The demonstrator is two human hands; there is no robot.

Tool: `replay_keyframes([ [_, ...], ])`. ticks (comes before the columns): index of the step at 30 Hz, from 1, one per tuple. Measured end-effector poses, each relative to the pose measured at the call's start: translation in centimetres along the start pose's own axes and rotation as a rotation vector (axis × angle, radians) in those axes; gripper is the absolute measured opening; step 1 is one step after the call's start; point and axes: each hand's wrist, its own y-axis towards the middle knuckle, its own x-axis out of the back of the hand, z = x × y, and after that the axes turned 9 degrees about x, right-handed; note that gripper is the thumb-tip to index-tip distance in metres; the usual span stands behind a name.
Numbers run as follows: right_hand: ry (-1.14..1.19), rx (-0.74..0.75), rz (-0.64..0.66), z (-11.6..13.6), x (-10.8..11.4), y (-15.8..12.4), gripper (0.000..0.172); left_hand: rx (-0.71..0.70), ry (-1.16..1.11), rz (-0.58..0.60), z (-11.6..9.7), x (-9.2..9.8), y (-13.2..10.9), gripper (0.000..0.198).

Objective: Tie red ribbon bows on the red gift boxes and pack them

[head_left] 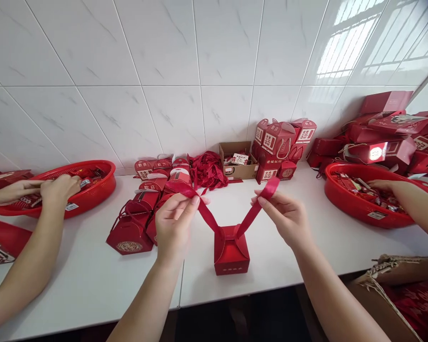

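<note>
A small red gift box (231, 259) stands upright on the white table in front of me, its top flaps folded together. A red ribbon (248, 219) comes up from the top of the box in two ends that spread into a V. My left hand (176, 221) pinches one end between thumb and fingers, up and to the left of the box. On the other side, my right hand (283, 216) pinches the second end at about the same height. Neither hand touches the box itself.
Red baskets of wrapped sweets, one at left (96, 190) and one at right (345, 204), have other people's hands in them. Behind lie a ribbon heap (209, 171), a cardboard box (248, 172) and stacked gift boxes (276, 142). More boxes (130, 232) stand left; an open carton (364, 289) sits lower right.
</note>
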Motion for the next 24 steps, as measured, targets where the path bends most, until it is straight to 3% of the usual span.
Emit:
replay_keyframes([
  [8,0.191,-0.013,0.137,1.8,-2.2,2.1,0.021,0.124,0.136,0.211,-0.3,-2.8,0.4,0.023],
  [13,0.211,0.003,0.245,2.0,-2.8,2.4,0.012,0.198,0.234,0.315,-0.7,-3.4,0.5,0.035],
  [19,0.092,0.24,0.439,1.6,-2.0,1.9,0.015,0.264,0.314,0.425,-0.9,-2.8,0.9,0.045],
  [24,0.033,0.464,0.552,0.2,-1.7,2.2,0.021,0.452,0.169,0.653,-0.4,-1.6,1.2,0.051],
])
